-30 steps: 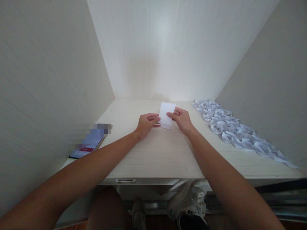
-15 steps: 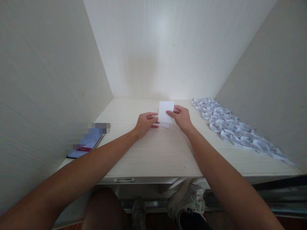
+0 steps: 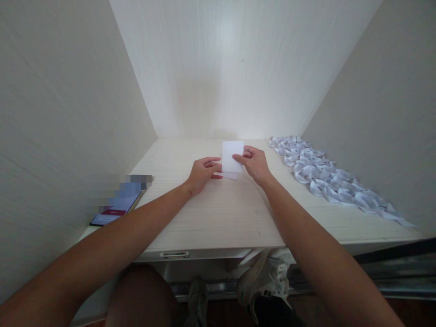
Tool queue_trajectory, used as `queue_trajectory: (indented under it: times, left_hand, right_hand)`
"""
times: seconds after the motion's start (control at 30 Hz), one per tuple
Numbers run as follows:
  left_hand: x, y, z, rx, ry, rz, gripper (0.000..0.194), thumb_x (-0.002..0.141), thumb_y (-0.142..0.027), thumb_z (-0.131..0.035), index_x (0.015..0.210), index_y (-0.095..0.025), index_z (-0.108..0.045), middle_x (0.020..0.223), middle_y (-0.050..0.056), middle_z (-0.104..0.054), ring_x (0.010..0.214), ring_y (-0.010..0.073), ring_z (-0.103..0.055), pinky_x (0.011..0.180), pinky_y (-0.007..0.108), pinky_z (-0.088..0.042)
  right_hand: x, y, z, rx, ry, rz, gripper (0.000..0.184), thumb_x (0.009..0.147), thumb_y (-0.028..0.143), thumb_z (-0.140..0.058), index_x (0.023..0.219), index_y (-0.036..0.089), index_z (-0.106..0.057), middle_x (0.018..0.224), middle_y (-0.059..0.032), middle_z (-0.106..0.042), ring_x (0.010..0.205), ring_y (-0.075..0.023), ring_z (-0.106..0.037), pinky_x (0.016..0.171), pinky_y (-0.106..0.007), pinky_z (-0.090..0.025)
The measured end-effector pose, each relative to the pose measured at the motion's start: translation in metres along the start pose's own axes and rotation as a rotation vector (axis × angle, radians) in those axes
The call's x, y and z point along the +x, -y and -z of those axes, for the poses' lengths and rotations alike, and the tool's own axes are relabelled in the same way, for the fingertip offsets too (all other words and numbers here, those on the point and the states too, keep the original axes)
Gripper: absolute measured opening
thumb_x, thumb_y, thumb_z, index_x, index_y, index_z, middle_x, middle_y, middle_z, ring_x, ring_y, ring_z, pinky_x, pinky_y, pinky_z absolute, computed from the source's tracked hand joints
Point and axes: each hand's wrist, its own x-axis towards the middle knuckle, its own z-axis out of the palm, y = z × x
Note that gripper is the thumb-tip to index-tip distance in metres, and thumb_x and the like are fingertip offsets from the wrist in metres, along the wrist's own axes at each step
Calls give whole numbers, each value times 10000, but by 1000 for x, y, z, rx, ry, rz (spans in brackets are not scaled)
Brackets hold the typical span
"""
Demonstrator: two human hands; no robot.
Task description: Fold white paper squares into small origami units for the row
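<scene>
A small white sheet of paper [image 3: 232,156] stands half folded over the middle of a pale wooden desk [image 3: 218,213]. My left hand [image 3: 201,172] pinches its left lower edge with fingers curled. My right hand [image 3: 254,164] grips its right side, thumb and forefinger pressed on the sheet. The paper's lower flap rests on the desk between both hands.
A long heap of several folded white paper pieces [image 3: 327,179] runs along the desk's right side by the wall. A phone [image 3: 116,210] with a lit screen lies at the left edge. A drawer handle [image 3: 175,254] sits below the front edge; shoes [image 3: 265,281] lie underneath.
Both hands and the paper stay together; the view has shifted slightly, so everything sits a little left and higher. The grip looks the same.
</scene>
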Motion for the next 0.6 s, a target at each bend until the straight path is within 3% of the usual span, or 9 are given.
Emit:
queue_trajectory:
  times: [0.6]
  left_hand:
    - [2,3,1,58,4,-11,380,741,-134,-798,1103,-105,-686,791,46,-736,720,169,-696,609,303,-623]
  right_hand:
    - [3,-2,4,-19,-10,-4,384,589,334,-876,924,188,-760,810,-37,-806,738,-214,-722,718,-342,-567]
